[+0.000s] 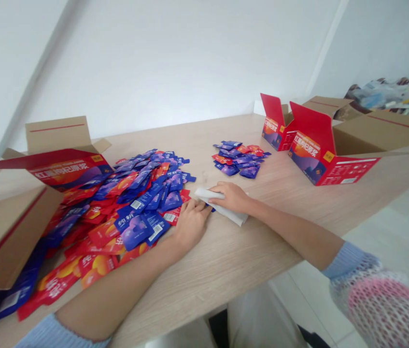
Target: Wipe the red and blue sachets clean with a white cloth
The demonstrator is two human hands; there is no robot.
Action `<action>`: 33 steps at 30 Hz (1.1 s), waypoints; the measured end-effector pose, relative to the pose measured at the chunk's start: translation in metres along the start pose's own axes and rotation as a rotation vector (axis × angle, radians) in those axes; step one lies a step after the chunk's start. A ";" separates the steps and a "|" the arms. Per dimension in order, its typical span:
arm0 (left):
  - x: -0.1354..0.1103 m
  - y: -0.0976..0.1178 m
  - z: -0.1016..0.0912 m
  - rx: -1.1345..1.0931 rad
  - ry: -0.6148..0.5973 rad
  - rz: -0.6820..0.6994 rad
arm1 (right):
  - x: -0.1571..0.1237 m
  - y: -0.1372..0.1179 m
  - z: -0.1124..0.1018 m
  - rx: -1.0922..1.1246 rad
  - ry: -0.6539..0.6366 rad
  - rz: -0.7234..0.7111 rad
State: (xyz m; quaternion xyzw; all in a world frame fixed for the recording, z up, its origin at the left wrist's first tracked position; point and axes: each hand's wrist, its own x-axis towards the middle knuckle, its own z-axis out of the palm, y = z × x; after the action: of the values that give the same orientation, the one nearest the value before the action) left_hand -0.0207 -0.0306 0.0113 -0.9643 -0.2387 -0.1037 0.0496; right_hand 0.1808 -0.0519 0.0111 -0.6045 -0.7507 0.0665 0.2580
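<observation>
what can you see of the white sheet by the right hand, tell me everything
The white sheet is plain and looks thin and soft; whether it is paper or cloth cannot be told. It is folded into a layered strip, slanting across the wooden table, its nearer end towards the right. The right hand holds it, partly covering it; the sheet's far end sits close to the left hand.

1. Left hand: one; right hand: one.
2. White sheet: one.
3. Large sachet pile: one; small sachet pile: one. Overlap prevents counting individual sachets.
4. Right-side cartons: front carton, rear carton; quantity, two.
5. Left-side carton: at least one.
6. Table: one.
</observation>
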 end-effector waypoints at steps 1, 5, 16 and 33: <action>0.002 0.000 -0.002 0.023 -0.017 0.034 | 0.002 0.002 -0.002 -0.020 0.006 0.041; 0.014 -0.001 -0.013 0.099 -0.069 0.189 | 0.010 0.030 -0.013 -0.039 0.061 0.263; 0.026 0.003 -0.013 0.265 -0.130 0.003 | 0.005 0.042 -0.014 -0.060 0.330 0.345; 0.035 -0.020 -0.005 0.119 0.012 -0.335 | -0.006 0.010 -0.008 -0.005 0.465 -0.174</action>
State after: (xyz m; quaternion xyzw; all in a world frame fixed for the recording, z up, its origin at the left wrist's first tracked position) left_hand -0.0006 0.0026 0.0247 -0.9056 -0.4017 -0.1019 0.0901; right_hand 0.1944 -0.0569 0.0120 -0.5372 -0.7206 -0.0989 0.4270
